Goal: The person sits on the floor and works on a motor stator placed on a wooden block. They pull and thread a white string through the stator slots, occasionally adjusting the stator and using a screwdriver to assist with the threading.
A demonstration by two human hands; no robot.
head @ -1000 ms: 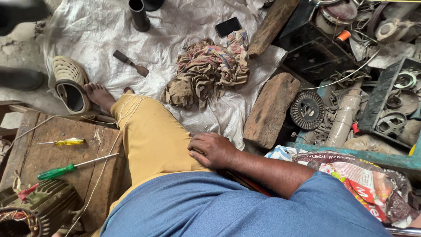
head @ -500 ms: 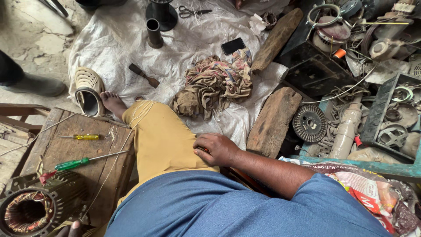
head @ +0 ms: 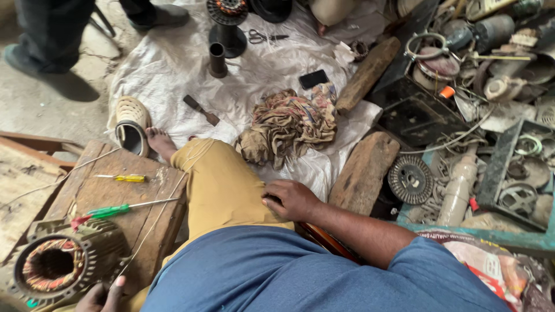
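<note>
Cluttered workshop floor, left hand [head: 105, 296] cropped, right hand [head: 293, 199] on thigh [head: 222, 185]

The right hand [head: 295, 199] is laid palm down on the right thigh, fingers loosely curled and nothing gripped, with the bare forearm drawn back toward the short blue sleeve. Only the fingertips of the left hand [head: 104, 294] are seen, at the bottom edge; its grip cannot be judged.
</note>
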